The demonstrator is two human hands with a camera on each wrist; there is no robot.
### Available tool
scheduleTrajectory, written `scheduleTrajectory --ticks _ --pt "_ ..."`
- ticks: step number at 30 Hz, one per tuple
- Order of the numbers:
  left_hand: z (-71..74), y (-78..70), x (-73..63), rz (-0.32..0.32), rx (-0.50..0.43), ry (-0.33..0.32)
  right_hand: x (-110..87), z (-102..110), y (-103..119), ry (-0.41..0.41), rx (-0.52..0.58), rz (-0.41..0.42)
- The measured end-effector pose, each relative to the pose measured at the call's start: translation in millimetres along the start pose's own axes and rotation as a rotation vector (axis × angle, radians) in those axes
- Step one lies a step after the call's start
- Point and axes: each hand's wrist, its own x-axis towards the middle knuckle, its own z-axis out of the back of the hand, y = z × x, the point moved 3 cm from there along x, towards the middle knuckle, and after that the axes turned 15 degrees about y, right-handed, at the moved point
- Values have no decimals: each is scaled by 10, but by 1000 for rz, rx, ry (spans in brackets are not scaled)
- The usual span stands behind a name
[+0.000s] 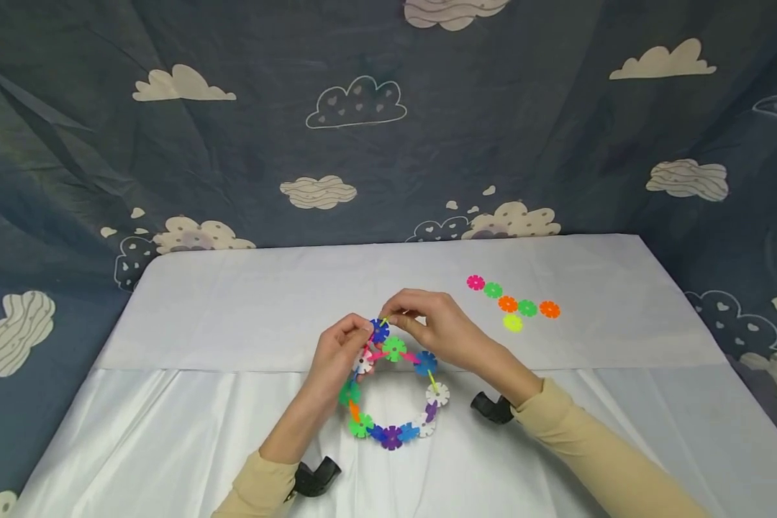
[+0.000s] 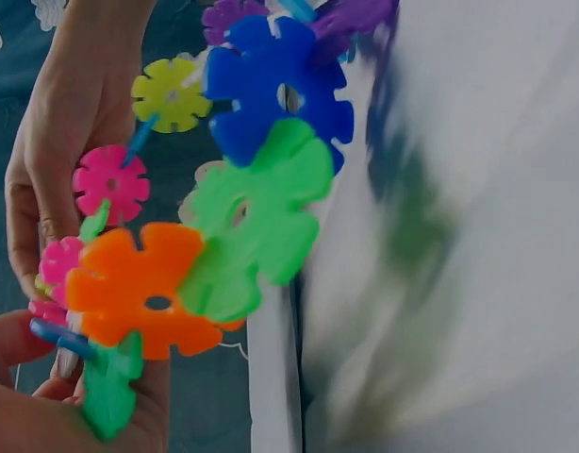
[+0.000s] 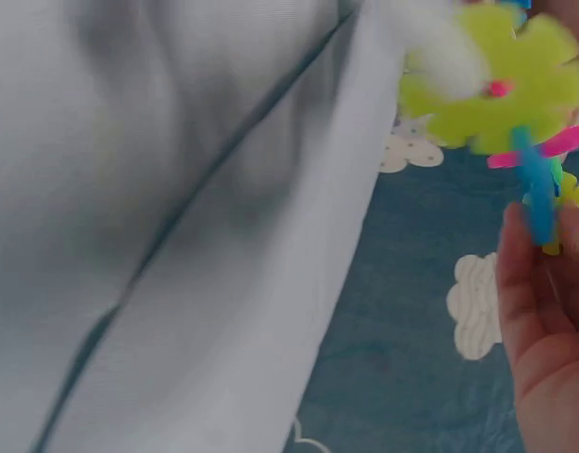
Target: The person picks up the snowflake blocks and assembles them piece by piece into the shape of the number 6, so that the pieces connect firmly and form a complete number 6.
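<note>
In the head view a ring of linked snowflake discs [image 1: 391, 437] in green, blue, purple, white, pink and orange hangs between the two hands. At its upper left, the left hand [image 1: 337, 354] pinches a dark blue snowflake disc [image 1: 380, 332] between thumb and fingers. From the other side the right hand [image 1: 443, 327] pinches a yellow snowflake disc [image 1: 384, 321], seen edge-on against the blue one. The left wrist view has an orange disc [image 2: 143, 297] and a green disc [image 2: 261, 222] joined close to the left fingers. Fingertips of the right hand [image 3: 544, 321] show at lower right in its wrist view.
Several loose discs lie on the white-covered table right of the hands, among them a pink one [image 1: 475, 283], an orange one [image 1: 550, 309] and a yellow one [image 1: 513, 323]. Behind the table [image 1: 233, 302] hangs a dark cloth [image 1: 492, 129] with cloud prints. Black wrist mounts [image 1: 317, 477] sit by both sleeves.
</note>
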Motion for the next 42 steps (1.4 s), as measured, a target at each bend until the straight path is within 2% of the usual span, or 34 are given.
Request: scheduleTrajectory --ticks 5,11,16,25,33,42 --pt "-2 17 35 24 15 24 -83 -9 -109 33 40 -108" --pt "30 18 37 5 54 -6 -288 69 -262 -26 85 -203" --pt "47 8 30 -25 91 -26 -528 170 -406 -38 32 -289" --pt "64 26 38 -27 115 -36 -1039 427 -722 -77 -78 -499" --pt "74 33 30 -17 116 -29 -1337 656 -934 -45 -158 -595" --pt "62 41 29 18 90 -5 -1393 674 -1041 2 -198 -599"
